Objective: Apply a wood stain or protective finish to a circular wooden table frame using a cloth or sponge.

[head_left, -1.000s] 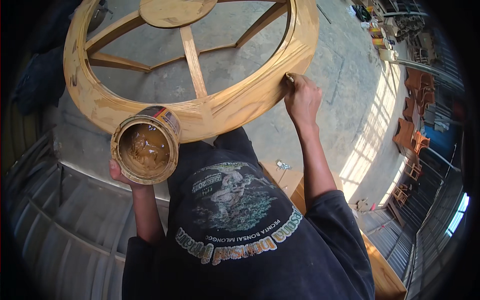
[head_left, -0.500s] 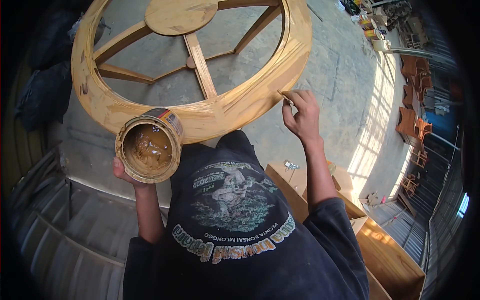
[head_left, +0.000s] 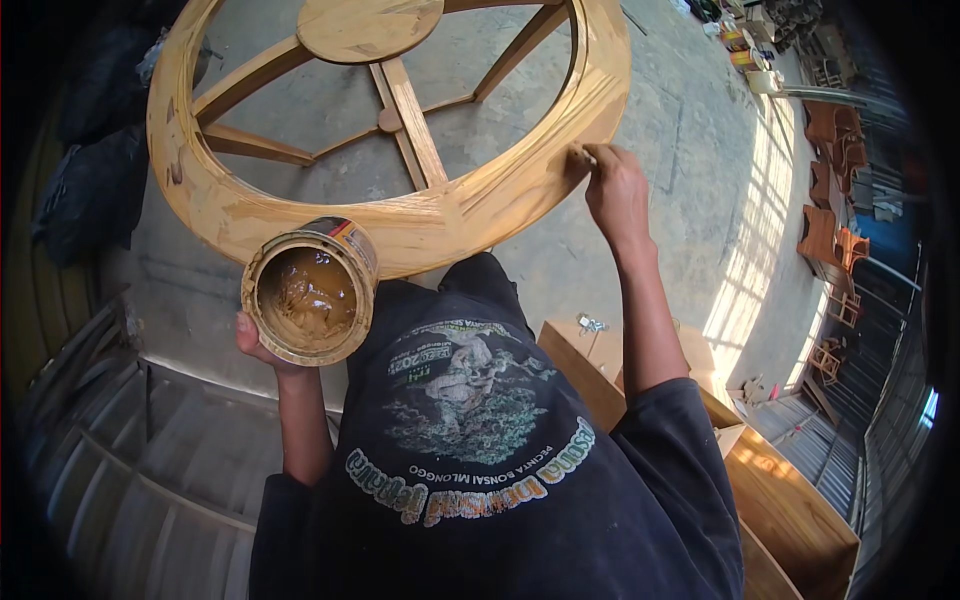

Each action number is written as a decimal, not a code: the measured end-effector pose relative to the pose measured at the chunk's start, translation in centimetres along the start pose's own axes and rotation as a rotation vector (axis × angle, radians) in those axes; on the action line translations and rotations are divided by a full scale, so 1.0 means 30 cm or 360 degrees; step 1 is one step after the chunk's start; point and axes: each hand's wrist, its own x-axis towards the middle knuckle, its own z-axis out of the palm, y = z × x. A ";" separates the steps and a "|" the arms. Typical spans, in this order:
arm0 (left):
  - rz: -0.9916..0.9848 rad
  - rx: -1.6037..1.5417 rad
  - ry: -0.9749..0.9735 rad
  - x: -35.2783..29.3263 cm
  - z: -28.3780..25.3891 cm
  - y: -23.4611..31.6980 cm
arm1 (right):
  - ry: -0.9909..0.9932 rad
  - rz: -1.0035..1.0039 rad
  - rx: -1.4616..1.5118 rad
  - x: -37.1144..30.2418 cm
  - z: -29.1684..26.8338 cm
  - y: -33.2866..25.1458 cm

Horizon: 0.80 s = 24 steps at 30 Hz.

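Tilted toward me, a round open can shows glossy brown paste inside, with dried smears on its rim. My left hand grips it from below and the left, its thumb showing beside the rim. A large ring-shaped wooden frame, with a round centre disc and slanting spokes, lies before me. At the frame's right outer edge my right hand is closed in a pinch on a small thin brown piece. The piece's tip meets the ring, and most of it is hidden by the fingers.
Wooden box-like furniture stands close on my right, with a small metallic item on it. Brown wooden furniture parts line the right side. Dark bags lie at the left. Cans stand at the far right.
My right hand has moved up and slightly right along the ring's edge, with the small piece held. The can has shifted slightly right in the view, still in my left hand.
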 end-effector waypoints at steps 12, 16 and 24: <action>0.0016 0.0096 -0.0012 0.074 -0.072 0.059 | 0.0068 0.0008 -0.0133 -0.211 0.113 -0.277; -0.0081 -0.0001 -0.0144 0.065 -0.068 0.086 | -0.0005 -0.0058 0.0052 -0.285 0.062 -0.351; -0.0062 0.0024 -0.0129 0.055 -0.090 0.108 | 0.0260 -0.0094 0.0137 -0.072 0.085 -0.157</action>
